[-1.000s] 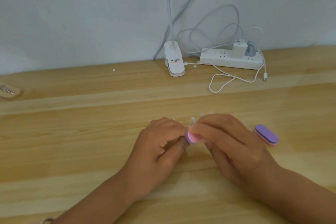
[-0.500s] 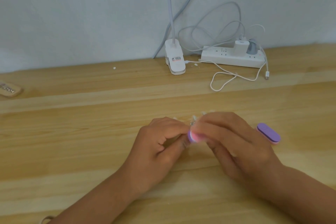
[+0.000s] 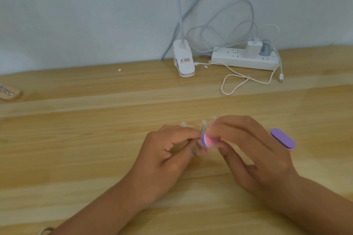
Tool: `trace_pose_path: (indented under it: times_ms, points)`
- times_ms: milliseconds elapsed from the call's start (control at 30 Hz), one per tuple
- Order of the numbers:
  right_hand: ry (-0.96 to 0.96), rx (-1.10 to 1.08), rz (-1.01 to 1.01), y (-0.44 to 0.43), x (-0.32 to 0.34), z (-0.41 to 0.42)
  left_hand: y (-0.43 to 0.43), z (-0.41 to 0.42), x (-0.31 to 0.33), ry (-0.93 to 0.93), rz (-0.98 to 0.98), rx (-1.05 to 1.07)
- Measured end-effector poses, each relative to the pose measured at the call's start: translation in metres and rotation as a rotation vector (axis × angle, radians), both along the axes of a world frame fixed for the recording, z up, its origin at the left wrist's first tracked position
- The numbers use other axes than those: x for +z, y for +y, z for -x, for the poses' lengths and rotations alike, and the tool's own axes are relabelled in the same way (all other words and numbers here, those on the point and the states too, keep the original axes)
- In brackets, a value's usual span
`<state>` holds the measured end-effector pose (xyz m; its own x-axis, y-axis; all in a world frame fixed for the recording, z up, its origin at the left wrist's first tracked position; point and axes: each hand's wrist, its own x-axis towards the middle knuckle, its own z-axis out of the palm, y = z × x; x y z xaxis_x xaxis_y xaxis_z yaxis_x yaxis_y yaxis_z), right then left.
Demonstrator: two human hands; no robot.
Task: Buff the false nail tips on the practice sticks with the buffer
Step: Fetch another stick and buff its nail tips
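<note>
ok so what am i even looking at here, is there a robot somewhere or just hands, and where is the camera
There is no robot here. These are a person's two bare hands, filmed by one wide-angle camera worn on the head, looking forward and down, so there is only this one view.

The left hand has its fingers curled round a small bunch of clear practice sticks, whose ends poke out above the fingers. The right hand pinches a small purple and pink buffer against them. That spot is blurred, so the exact contact is hard to tell.

On the wooden table a second purple buffer lies just right of the right hand. By the wall are a white clip lamp, a power strip with a charger plugged in, and a loose white cable.
</note>
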<state>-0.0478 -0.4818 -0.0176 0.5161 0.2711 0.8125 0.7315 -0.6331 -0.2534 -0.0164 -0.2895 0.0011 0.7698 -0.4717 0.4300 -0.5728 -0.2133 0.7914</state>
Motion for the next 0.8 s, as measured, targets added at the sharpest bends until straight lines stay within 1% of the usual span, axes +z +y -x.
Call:
trace_pose_path:
  times_ms: [67, 133, 167, 267, 333, 400, 467, 533, 600, 667, 733, 800]
  points:
    - [0.039, -0.083, -0.043, -0.006, 0.002, -0.006, 0.000, 0.002, 0.000, 0.035, 0.018, -0.017]
    - [0.041, -0.120, -0.101, -0.009, 0.004, -0.006, -0.001, 0.003, 0.000, 0.075, 0.033, -0.051]
    - [0.012, -0.112, -0.105, -0.008, 0.004, -0.004, -0.001, 0.003, 0.001, 0.093, 0.046, -0.070]
    - [-0.082, -0.035, -0.026, 0.000, -0.001, 0.004, -0.001, 0.004, 0.002, 0.105, 0.052, -0.101]
    - [-0.082, -0.056, -0.009, -0.003, -0.002, 0.000, -0.001, 0.004, 0.001, 0.123, 0.067, -0.090]
    - [-0.077, -0.098, -0.038, -0.006, 0.001, -0.002, -0.001, 0.005, 0.002, 0.151, 0.087, -0.078]
    - [-0.092, -0.046, -0.053, -0.003, 0.002, 0.001, -0.002, 0.005, 0.004, 0.149, 0.079, -0.092]
    - [-0.111, 0.006, -0.009, 0.002, -0.002, 0.003, -0.002, 0.005, 0.004, 0.142, 0.064, -0.108]
    - [-0.085, -0.026, 0.015, -0.001, -0.003, 0.000, 0.000, 0.005, 0.002, 0.169, 0.076, -0.105]
    - [-0.069, -0.086, -0.017, -0.005, 0.000, -0.003, 0.001, 0.005, 0.002, 0.210, 0.103, -0.103]
    - [-0.094, -0.047, -0.040, -0.002, 0.001, 0.000, 0.000, 0.005, 0.003, 0.228, 0.114, -0.129]
    - [-0.129, 0.007, 0.004, 0.002, -0.003, 0.002, -0.002, 0.005, 0.002, 0.225, 0.108, -0.147]
